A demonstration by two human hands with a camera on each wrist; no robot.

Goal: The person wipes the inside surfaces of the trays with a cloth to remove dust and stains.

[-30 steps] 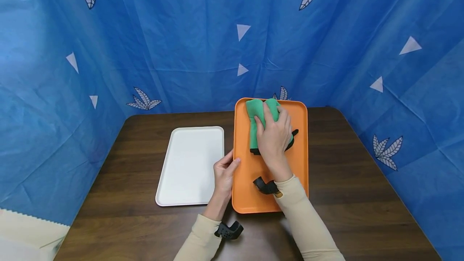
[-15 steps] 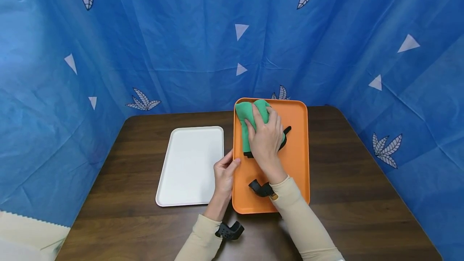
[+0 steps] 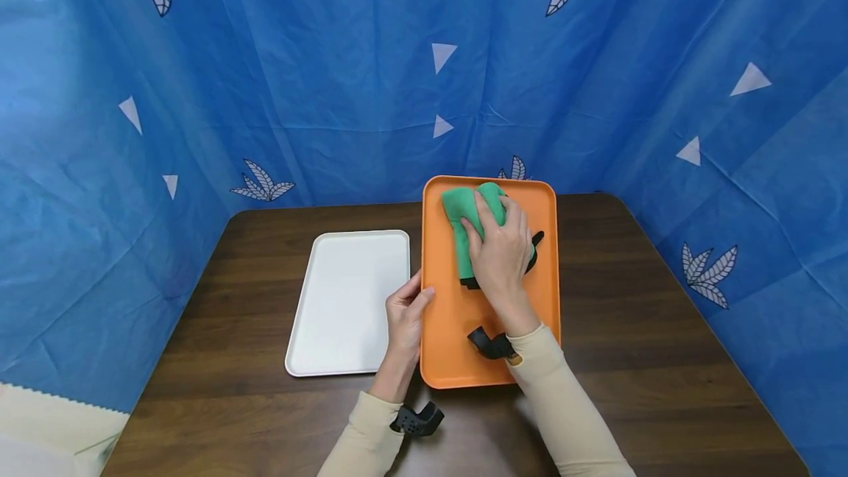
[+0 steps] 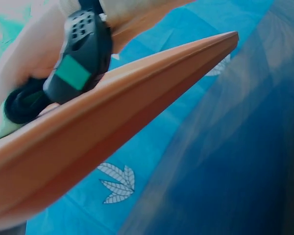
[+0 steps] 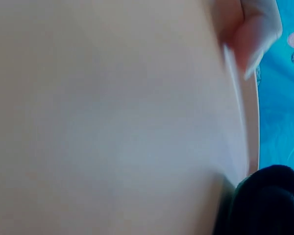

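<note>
My left hand (image 3: pixel 404 319) grips the left edge of an orange tray (image 3: pixel 450 344), thumb over the rim. In the left wrist view the tray (image 4: pixel 117 107) is held up off the table and slants. My right hand (image 3: pixel 502 252) holds a bunched green cloth (image 3: pixel 458 205) with black edging against the upper part of the tray's inner face. A short black loop (image 3: pixel 538 238) sticks out from the cloth on the right. In the right wrist view the tray's bare face (image 5: pixel 112 122) fills most of the picture, with my left thumb (image 5: pixel 255 44) at its rim.
A white tray (image 3: pixel 351 300) lies on the dark wooden table (image 3: pixel 636 330), just left of my left hand. A blue patterned curtain (image 3: pixel 344 79) hangs behind the table and along both sides.
My right hand slid the cloth left across the orange tray, then back to the right. The orange tray has shifted slightly left and up in my left hand. The white tray stays put.
</note>
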